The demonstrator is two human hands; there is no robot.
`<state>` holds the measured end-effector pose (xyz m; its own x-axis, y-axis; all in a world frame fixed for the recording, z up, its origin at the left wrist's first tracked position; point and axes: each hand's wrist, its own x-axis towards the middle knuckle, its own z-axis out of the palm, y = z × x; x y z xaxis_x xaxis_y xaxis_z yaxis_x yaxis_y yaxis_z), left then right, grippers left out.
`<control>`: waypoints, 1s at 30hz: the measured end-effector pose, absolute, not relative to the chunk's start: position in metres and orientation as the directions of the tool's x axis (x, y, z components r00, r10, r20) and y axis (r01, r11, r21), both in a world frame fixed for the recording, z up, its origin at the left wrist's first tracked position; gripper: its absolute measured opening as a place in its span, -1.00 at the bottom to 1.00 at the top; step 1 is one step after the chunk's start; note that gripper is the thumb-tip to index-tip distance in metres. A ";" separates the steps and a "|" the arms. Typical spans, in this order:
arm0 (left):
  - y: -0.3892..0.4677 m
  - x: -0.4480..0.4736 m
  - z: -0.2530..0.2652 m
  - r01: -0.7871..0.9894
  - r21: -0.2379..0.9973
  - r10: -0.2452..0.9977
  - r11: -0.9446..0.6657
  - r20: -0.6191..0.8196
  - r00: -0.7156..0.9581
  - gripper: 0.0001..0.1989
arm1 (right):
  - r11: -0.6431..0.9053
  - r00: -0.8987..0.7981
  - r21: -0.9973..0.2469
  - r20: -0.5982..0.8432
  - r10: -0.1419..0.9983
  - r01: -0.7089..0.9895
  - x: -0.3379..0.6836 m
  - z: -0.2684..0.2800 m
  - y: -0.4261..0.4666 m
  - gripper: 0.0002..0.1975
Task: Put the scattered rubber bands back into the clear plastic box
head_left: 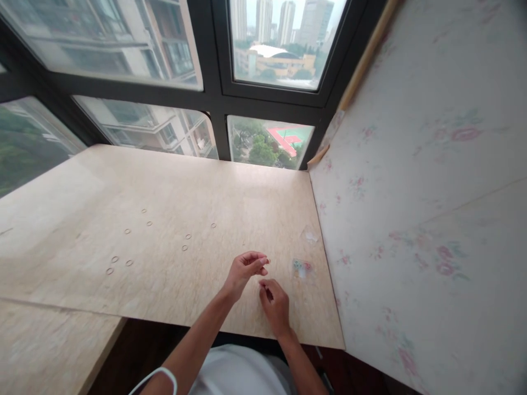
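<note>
My left hand [249, 267] is raised over the table with thumb and fingers pinched together. At its fingertips shows a tiny gold-coloured ring [268, 261], partly hidden by the fingers. Just below and to the right, my right hand [275, 305] is closed in a pinch, its fingertips close to the left hand; whatever it may hold is too small to make out. Right of both hands lies a small clear plastic bag [302, 267] with green and red bits in it. Several thin rings lie spread over the left side, the nearest a ring [213, 225].
The pale marble-patterned tabletop [247, 197] reaches to dark window frames [272, 99]. A crumpled clear plastic piece [309, 236] rests near the floral-papered wall [411, 219] on the right. At lower left is another pale surface [49, 345], with a dark gap beside it.
</note>
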<state>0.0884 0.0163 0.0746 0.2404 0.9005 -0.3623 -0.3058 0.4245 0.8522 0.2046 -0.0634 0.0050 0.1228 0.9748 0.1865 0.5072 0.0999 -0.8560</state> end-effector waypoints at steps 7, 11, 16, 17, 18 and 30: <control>0.024 0.133 0.070 0.106 0.981 0.939 0.164 -0.188 0.289 -0.79 | 0.072 0.134 -0.795 0.190 0.973 0.603 0.204 0.004 -0.063 -0.82; 0.027 0.157 0.062 0.287 0.955 0.916 -0.081 -0.042 0.399 -0.85 | 0.044 0.173 -0.776 0.195 0.965 0.629 0.204 -0.003 -0.064 -0.83; 0.030 0.172 0.050 0.419 0.873 0.816 -0.251 -0.042 0.577 -0.84 | 0.037 0.186 -0.769 0.200 0.962 0.638 0.204 -0.010 -0.065 -0.81; 0.031 0.174 0.048 0.435 0.860 0.808 -0.266 -0.047 0.587 -0.84 | 0.037 0.187 -0.772 0.200 0.962 0.635 0.204 -0.011 -0.065 -0.81; 0.032 0.175 0.046 0.443 0.853 0.805 -0.275 -0.048 0.592 -0.83 | 0.037 0.187 -0.775 0.199 0.962 0.630 0.204 -0.011 -0.065 -0.81; 0.031 0.107 0.036 0.360 0.933 0.946 0.024 -0.137 0.294 -0.71 | 0.047 0.216 -0.883 0.165 0.962 0.467 0.207 0.007 -0.062 -0.78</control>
<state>0.1071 0.0305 0.0358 0.2935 0.9460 -0.1373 0.3604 0.0236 0.9325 0.2070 -0.0622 0.0069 0.2159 0.9623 0.1653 0.4666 0.0470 -0.8832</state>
